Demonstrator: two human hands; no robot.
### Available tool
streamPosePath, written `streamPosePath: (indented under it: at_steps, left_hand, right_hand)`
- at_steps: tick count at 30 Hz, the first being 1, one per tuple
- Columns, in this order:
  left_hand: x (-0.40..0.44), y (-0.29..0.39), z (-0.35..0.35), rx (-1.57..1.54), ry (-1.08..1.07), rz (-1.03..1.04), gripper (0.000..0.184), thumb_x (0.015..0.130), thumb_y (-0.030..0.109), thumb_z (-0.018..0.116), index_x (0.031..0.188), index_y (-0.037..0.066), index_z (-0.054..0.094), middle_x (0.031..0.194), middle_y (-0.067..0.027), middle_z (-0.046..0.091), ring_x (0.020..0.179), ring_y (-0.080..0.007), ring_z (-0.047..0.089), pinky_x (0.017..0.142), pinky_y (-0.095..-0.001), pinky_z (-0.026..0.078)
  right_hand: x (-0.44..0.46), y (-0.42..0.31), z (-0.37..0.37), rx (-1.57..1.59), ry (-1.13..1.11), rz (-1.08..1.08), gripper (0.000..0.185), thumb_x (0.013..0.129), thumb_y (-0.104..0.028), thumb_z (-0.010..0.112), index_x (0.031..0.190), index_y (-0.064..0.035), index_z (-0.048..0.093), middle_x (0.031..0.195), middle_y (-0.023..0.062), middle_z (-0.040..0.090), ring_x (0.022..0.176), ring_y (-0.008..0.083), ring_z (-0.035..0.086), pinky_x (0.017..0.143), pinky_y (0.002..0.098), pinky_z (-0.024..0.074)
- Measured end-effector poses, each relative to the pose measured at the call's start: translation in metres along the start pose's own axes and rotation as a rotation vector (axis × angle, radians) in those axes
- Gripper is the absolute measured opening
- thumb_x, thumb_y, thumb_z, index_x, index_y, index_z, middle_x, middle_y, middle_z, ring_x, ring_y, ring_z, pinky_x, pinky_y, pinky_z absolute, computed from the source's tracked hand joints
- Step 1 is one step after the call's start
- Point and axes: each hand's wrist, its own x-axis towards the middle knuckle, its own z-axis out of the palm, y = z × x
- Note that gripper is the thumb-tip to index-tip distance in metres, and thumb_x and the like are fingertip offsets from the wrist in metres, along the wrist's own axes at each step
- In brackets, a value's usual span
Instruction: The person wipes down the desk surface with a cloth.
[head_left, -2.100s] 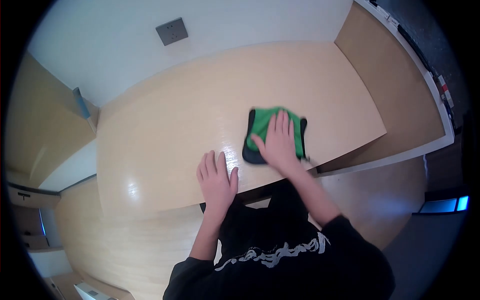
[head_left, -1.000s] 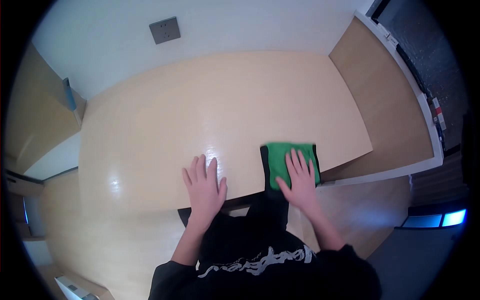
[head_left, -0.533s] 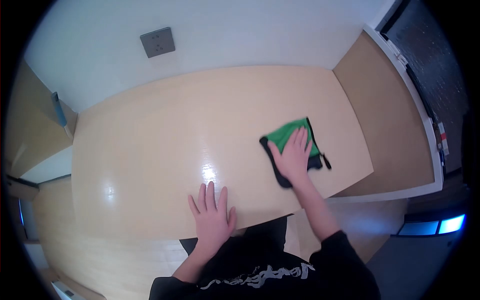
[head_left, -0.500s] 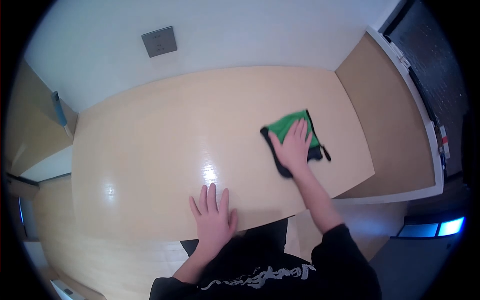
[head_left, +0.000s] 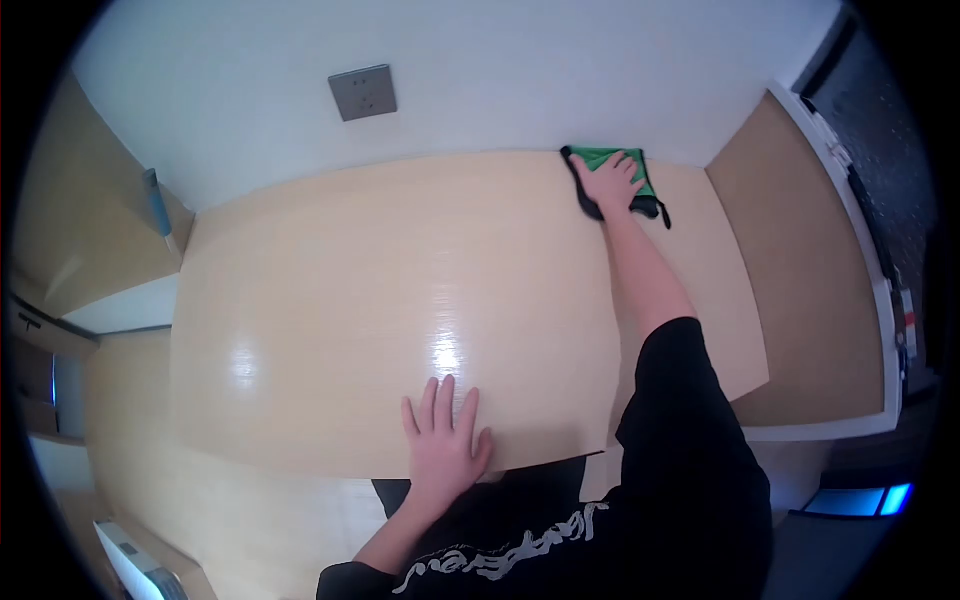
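Note:
A green cleaning cloth (head_left: 592, 157) with black edging and a small black loop lies at the back right of the pale wooden tabletop (head_left: 340, 290), reaching to the wall. My right hand (head_left: 612, 186) rests flat on it with the fingers spread, covering its middle. Near the front edge of the table, my left hand (head_left: 446, 452) lies palm down, its fingers apart and nothing in it.
A white wall (head_left: 500, 90) with a grey socket plate (head_left: 363, 93) borders the back. On the right stands a wooden side panel (head_left: 805, 270) with a white edge. A blue-grey object (head_left: 158, 205) is by the left panel.
My right hand and the cloth have moved forward across the tabletop to the wall. My left hand stays at the front edge. The view has shifted slightly.

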Motion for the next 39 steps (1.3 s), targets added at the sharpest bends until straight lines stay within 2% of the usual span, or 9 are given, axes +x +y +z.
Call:
streamPosePath:
  at_steps: [3,5,13,19,23,29,31,33,39]
  left_hand:
    - [0.000,0.002,0.001,0.016,0.030,0.005,0.054,0.080,0.024,0.065,0.129,0.005,0.053,0.141,-0.0233,0.040,0.135,-0.0415,0.033,0.109,-0.0658,0.019]
    - [-0.001,0.002,0.003,-0.005,0.031,0.019,0.052,0.081,0.023,0.063,0.129,0.005,0.053,0.142,-0.0237,0.039,0.136,-0.0417,0.032,0.109,-0.0657,0.019]
    - [0.008,0.035,0.020,-0.029,-0.010,0.115,0.060,0.083,0.030,0.065,0.134,0.002,0.048,0.145,-0.0240,0.036,0.137,-0.0445,0.028,0.107,-0.0676,0.019]
    - [0.020,0.057,0.028,0.012,-0.094,0.254,0.069,0.083,0.040,0.066,0.138,0.002,0.045,0.149,-0.0224,0.033,0.139,-0.0470,0.025,0.105,-0.0703,0.019]
    - [0.022,0.054,0.026,0.033,-0.152,0.261,0.070,0.084,0.043,0.064,0.138,0.002,0.046,0.149,-0.0219,0.033,0.139,-0.0480,0.025,0.105,-0.0702,0.019]
    - [0.026,0.053,0.024,0.036,-0.215,0.219,0.072,0.084,0.044,0.063,0.140,0.002,0.043,0.151,-0.0239,0.031,0.140,-0.0462,0.024,0.108,-0.0673,0.015]
    - [0.027,0.055,0.028,-0.068,-0.173,0.103,0.075,0.084,0.045,0.064,0.141,0.001,0.042,0.150,-0.0270,0.029,0.142,-0.0450,0.023,0.110,-0.0636,0.015]
    - [0.030,0.057,0.028,-0.016,-0.184,0.050,0.077,0.083,0.044,0.065,0.141,0.000,0.040,0.150,-0.0295,0.028,0.142,-0.0449,0.022,0.111,-0.0612,0.016]
    - [0.033,0.062,0.024,0.036,-0.153,0.024,0.069,0.083,0.038,0.065,0.140,0.004,0.045,0.150,-0.0252,0.033,0.141,-0.0417,0.029,0.110,-0.0594,0.023]
  right_hand:
    - [-0.048,0.024,-0.018,-0.009,-0.054,-0.158,0.105,0.082,-0.080,0.039,0.153,-0.0056,0.019,0.156,0.0242,0.022,0.147,0.0344,0.016,0.116,0.0566,0.0092]
    - [-0.099,0.048,-0.031,-0.008,-0.043,-0.246,0.100,0.083,-0.077,0.041,0.153,-0.0085,0.023,0.156,0.0240,0.022,0.146,0.0344,0.018,0.116,0.0562,0.0098]
    - [-0.323,0.168,-0.107,-0.012,-0.045,-0.365,0.093,0.083,-0.058,0.062,0.146,0.0032,0.032,0.152,0.0247,0.029,0.144,0.0356,0.024,0.115,0.0549,0.0150]
    - [-0.356,0.190,-0.126,-0.030,-0.140,-0.274,0.098,0.082,-0.059,0.063,0.148,0.0037,0.027,0.155,0.0243,0.024,0.146,0.0356,0.019,0.116,0.0549,0.0123]
    - [-0.297,0.180,-0.105,-0.097,-0.091,-0.239,0.104,0.080,-0.066,0.060,0.148,0.0048,0.025,0.155,0.0257,0.021,0.146,0.0362,0.017,0.116,0.0554,0.0116]
    - [-0.117,0.148,-0.056,-0.109,-0.068,-0.124,0.105,0.084,-0.074,0.046,0.150,0.0027,0.020,0.157,0.0237,0.019,0.147,0.0329,0.015,0.117,0.0537,0.0115]
    - [-0.057,0.134,-0.046,-0.107,-0.099,-0.055,0.109,0.083,-0.079,0.042,0.151,0.0021,0.018,0.158,0.0234,0.016,0.148,0.0339,0.013,0.118,0.0533,0.0093]
    - [-0.008,0.124,-0.039,-0.103,-0.112,-0.003,0.113,0.082,-0.081,0.038,0.150,0.0056,0.016,0.158,0.0253,0.015,0.148,0.0341,0.010,0.118,0.0548,0.0071]
    - [0.083,0.121,-0.023,-0.106,-0.088,0.075,0.116,0.080,-0.085,0.035,0.150,0.0052,0.018,0.157,0.0243,0.016,0.148,0.0326,0.010,0.117,0.0544,0.0101]
